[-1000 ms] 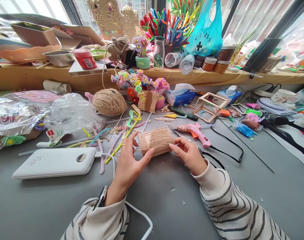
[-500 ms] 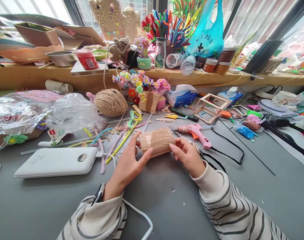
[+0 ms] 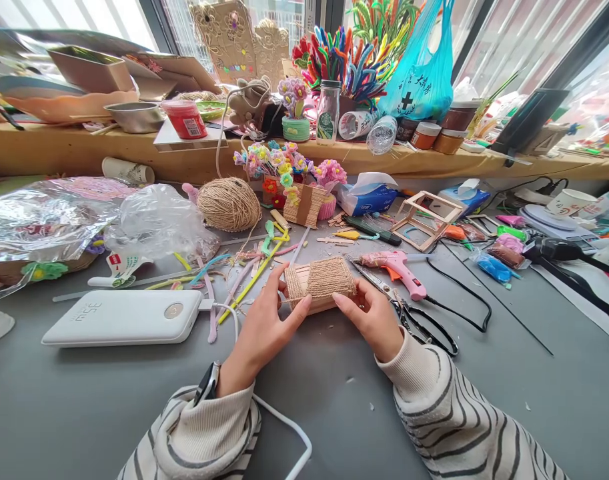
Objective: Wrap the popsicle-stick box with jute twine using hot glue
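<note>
Between my hands is a small wooden box [image 3: 329, 279] wound with jute twine, with a bare wood strip showing between the wrapped parts. My left hand [image 3: 268, 317] grips its left end, thumb on the near edge and fingers behind. My right hand [image 3: 371, 312] closes on the right end, its thumb on the near top edge. Behind the box lies a ball of jute twine [image 3: 229, 204]. Close to my right hand are black-handled scissors [image 3: 419, 320] and a pink glue gun [image 3: 401, 270].
A white power bank [image 3: 124, 319] with a cable [image 3: 284, 420] is at left. Pipe cleaners [image 3: 254, 273] litter the middle. A wooden frame [image 3: 427, 217], a tissue pack [image 3: 369, 195] and crafted flowers [image 3: 274, 163] stand farther back, below a crowded ledge [image 3: 184, 157].
My right hand has shifted left along the box, its thumb moving inward onto the near edge. More of the scissors shows now. The view has shifted slightly.
</note>
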Demonstrator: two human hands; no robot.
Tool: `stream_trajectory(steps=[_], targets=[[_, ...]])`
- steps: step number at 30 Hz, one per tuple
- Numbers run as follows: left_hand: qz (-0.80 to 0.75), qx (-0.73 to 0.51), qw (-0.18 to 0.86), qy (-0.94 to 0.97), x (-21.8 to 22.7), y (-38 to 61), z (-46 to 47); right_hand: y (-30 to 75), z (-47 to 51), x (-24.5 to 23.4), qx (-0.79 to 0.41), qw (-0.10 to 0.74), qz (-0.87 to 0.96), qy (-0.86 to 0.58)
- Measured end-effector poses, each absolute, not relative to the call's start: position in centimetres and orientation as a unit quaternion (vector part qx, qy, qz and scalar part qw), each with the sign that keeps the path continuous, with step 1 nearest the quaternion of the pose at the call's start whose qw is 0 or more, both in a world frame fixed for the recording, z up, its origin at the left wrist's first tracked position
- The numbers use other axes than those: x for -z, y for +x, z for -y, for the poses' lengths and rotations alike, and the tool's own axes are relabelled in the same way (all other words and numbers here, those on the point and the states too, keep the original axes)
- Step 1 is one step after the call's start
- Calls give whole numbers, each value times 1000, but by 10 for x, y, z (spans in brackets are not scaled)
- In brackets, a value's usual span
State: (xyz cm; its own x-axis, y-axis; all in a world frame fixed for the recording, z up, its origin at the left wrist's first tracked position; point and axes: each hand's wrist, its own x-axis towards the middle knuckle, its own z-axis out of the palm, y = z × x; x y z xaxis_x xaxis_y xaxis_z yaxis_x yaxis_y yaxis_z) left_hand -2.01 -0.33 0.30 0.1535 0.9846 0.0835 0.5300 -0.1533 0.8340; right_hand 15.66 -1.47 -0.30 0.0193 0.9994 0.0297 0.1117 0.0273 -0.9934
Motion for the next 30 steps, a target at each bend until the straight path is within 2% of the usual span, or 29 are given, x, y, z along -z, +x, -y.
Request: stream_trajectory(steps=[30], targets=[[-572, -321, 275, 703, -7, -19, 4, 153, 15, 4, -409, 481, 548, -549]])
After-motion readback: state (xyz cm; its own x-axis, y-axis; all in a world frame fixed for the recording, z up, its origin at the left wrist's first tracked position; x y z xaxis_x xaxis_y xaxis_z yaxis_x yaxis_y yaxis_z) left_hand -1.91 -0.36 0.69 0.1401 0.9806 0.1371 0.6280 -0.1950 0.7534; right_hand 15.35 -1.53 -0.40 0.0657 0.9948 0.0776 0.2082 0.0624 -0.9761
